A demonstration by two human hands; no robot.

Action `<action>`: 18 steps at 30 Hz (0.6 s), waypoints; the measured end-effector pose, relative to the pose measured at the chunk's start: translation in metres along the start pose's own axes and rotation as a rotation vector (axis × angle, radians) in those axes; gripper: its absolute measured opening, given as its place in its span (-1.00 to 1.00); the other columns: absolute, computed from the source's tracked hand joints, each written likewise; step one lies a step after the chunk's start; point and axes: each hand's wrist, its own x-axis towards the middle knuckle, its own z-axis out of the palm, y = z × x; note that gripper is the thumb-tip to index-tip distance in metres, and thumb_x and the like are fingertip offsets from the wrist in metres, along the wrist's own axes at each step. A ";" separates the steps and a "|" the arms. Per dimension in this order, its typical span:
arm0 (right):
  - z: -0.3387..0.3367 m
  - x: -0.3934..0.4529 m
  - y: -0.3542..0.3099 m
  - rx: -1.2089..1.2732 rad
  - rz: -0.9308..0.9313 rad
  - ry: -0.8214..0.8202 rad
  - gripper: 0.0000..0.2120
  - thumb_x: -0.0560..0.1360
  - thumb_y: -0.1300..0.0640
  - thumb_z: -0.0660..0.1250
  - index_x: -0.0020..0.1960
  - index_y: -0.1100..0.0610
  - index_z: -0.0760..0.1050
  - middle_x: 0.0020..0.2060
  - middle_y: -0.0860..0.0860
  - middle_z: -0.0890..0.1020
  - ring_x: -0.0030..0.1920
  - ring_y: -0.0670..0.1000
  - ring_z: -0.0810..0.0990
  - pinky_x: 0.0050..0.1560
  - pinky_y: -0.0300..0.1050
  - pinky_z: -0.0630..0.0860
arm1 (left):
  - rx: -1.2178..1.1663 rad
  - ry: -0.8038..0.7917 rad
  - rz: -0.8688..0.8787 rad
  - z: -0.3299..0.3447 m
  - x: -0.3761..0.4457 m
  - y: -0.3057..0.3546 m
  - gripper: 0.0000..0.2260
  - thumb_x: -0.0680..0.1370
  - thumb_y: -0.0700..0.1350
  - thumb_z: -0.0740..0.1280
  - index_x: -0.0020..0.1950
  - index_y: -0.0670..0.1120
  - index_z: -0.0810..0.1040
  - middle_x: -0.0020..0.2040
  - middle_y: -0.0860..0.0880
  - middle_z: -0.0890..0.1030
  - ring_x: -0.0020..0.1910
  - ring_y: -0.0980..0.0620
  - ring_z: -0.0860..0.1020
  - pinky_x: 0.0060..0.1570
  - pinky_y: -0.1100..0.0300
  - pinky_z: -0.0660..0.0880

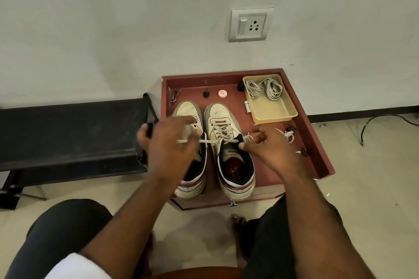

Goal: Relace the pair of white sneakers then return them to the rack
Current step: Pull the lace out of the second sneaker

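Surface: a low reddish-brown stand with a raised rim (322, 142) set against the wall; it carries the shoes and small clutter.
Left sneaker: a worn white sneaker (189, 111) near the surface's left edge, toe toward the wall, heel at the front edge; the left hand covers much of its middle.
Right sneaker: the second white sneaker (223, 118) just beside the first, same heading, heel at the front edge; laces cross its eyelets up to the tongue.
Lace: a pale lace (208, 141) stretched almost level between the two hands, crossing above both shoe collars.
Left hand: the left hand (169, 140), blurred, hovers over the left sneaker; the lace's end runs to its fingers, but whether they pinch it I cannot tell.
Right hand: the right hand (265, 145) pinches the lace at the right sneaker's collar between thumb and forefinger, the other fingers curled.
Tray: a cream plastic tray (272, 111) at the surface's back right corner, holding coiled grey cords (264, 88).
Small items: a round red-and-white disc (222, 93) and a small dark piece (206, 94) along the back edge; a metal clip (175, 97) in the back left corner.
Rack: a black rack (68, 131) beside the surface's left edge.
Wall: a switch and socket plate (250, 25) above the surface.
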 end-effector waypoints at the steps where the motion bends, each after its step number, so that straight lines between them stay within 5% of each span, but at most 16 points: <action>1: 0.007 0.002 -0.001 -0.009 -0.007 -0.063 -0.47 0.33 0.01 0.58 0.25 0.00 0.50 -0.05 0.01 0.60 -0.09 -0.02 0.60 -0.05 -0.08 0.55 | 0.047 -0.144 0.053 0.009 -0.004 0.009 -0.78 0.51 0.07 0.40 0.15 0.13 0.60 0.21 0.14 0.58 0.35 0.06 0.42 0.45 -0.14 -0.02; 4: 0.020 0.012 0.001 -0.086 -0.053 -0.075 -0.39 0.32 0.09 0.56 0.31 -0.05 0.45 0.07 0.05 0.61 0.01 0.05 0.63 0.09 0.05 0.59 | 0.207 -0.377 0.016 0.039 -0.016 0.026 -0.55 0.54 0.18 0.33 0.43 0.21 0.37 0.54 0.08 0.26 0.57 0.01 0.06 0.48 -0.17 -0.19; 8: 0.018 0.027 0.006 -0.010 -0.028 -0.094 -0.44 0.33 0.18 0.51 0.28 -0.10 0.46 -0.04 0.03 0.61 -0.08 0.03 0.64 -0.01 -0.01 0.61 | 0.344 -0.400 -0.010 0.060 -0.011 0.021 -0.36 0.54 0.10 0.32 0.53 0.25 0.06 0.62 -0.01 -0.04 0.58 -0.10 -0.20 0.44 -0.34 -0.24; 13: -0.001 0.040 0.009 0.181 0.117 -0.164 -0.52 0.38 0.38 0.47 0.18 -0.03 0.48 -0.08 0.01 0.63 -0.21 0.00 0.60 -0.41 -0.18 0.47 | 0.333 -0.365 -0.109 0.053 -0.009 0.013 -0.36 0.52 -0.10 0.31 0.48 0.30 0.11 0.61 0.01 -0.05 0.57 -0.14 -0.25 0.38 -0.35 -0.34; 18: -0.002 0.046 0.012 0.169 0.062 -0.155 -0.62 0.34 0.39 0.49 0.00 -0.01 0.56 -0.08 0.07 0.66 -0.14 0.03 0.64 -0.24 -0.09 0.55 | 0.412 -0.457 0.035 0.061 -0.008 0.039 -0.52 0.57 -0.06 0.31 0.42 0.29 0.30 0.61 0.02 -0.10 0.57 -0.19 -0.26 0.34 -0.40 -0.38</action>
